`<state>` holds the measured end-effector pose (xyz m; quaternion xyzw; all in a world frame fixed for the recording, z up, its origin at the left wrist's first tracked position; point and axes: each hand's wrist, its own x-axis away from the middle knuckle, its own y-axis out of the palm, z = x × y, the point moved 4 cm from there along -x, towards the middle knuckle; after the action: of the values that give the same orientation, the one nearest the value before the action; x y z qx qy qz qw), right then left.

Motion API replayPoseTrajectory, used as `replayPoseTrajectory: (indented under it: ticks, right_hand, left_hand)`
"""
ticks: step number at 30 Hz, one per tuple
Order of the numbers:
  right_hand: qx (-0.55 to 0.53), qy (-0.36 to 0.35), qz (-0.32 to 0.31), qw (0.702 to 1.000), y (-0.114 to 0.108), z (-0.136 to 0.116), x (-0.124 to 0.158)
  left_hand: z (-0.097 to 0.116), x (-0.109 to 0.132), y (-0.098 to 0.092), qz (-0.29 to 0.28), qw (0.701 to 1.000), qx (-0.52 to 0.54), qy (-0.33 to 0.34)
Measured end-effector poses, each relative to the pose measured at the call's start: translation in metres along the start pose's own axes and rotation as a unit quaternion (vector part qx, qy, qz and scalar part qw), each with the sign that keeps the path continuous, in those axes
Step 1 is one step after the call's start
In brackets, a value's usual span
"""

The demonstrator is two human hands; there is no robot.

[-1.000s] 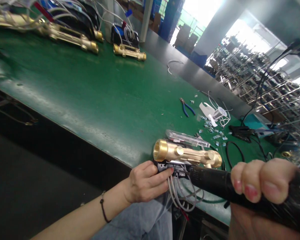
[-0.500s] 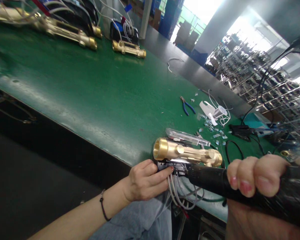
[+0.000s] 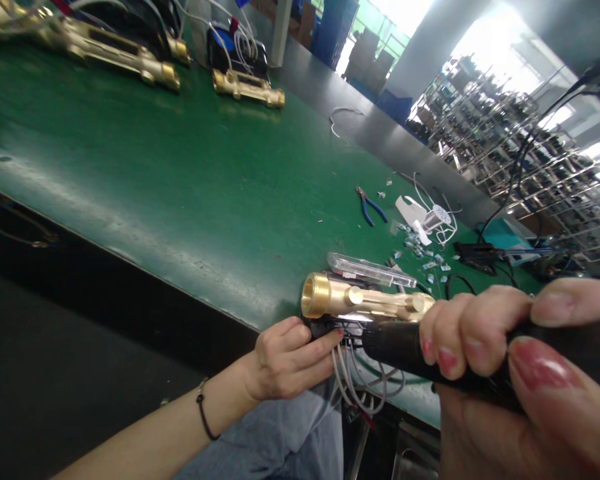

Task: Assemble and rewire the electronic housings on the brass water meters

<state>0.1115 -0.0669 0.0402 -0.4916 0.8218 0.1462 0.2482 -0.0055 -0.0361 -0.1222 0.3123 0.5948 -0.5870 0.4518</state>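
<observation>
My left hand (image 3: 289,359) grips a brass flow-meter body (image 3: 360,300) from below, with its fingers around a black housing (image 3: 330,329) under the brass. The body has a threaded end facing left. Grey wires (image 3: 355,385) hang down from the housing past my fingers. My right hand (image 3: 500,353) is closed around a black electric screwdriver (image 3: 405,348), whose front end reaches the housing beside my left fingertips. The tip itself is hidden. A clear plastic cover (image 3: 370,270) lies just behind the brass body.
Blue-handled pliers (image 3: 370,208), several small metal clips (image 3: 425,253) and a white wire spool (image 3: 437,219) lie on the green bench mat (image 3: 180,187). Other brass meters (image 3: 247,87) stand at the back. Wire racks fill the right side.
My right hand and the screwdriver have moved left, closer to the housing and nearer the camera. The whole view has shifted slightly. My left hand still holds the meter.
</observation>
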Motion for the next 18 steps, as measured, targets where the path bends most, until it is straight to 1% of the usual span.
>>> replayPoseTrajectory:
  ticks: [6, 8, 11, 14, 16, 17, 18]
  right_hand:
    - [-0.032, -0.016, -0.042, 0.998, 0.003, 0.008, -0.004]
    - [-0.041, -0.011, -0.038, 0.998, 0.003, 0.010, -0.006]
    - [-0.056, 0.008, -0.011, 0.998, -0.001, 0.008, -0.006]
    - [-0.084, -0.002, 0.038, 0.996, -0.017, -0.003, -0.001]
    - [-0.101, -0.012, 0.061, 0.993, -0.033, -0.012, 0.005]
    - [-0.101, -0.015, 0.064, 0.993, -0.040, -0.016, 0.009]
    - [-0.098, -0.016, 0.061, 0.993, -0.047, -0.018, 0.012]
  left_hand:
    - [0.000, -0.002, 0.000, -0.006, 1.000, 0.009, -0.012]
    - [0.000, -0.004, -0.001, -0.010, 1.000, 0.012, -0.018]
    - [0.001, -0.004, -0.003, -0.023, 0.999, 0.023, -0.023]
    - [0.003, 0.004, -0.012, -0.049, 0.998, 0.036, -0.012]
    - [-0.001, 0.010, -0.025, -0.026, 0.999, 0.038, -0.016]
    - [-0.007, 0.011, -0.031, -0.006, 0.998, 0.038, -0.044]
    - [-0.016, 0.010, -0.037, 0.011, 0.995, 0.035, -0.089]
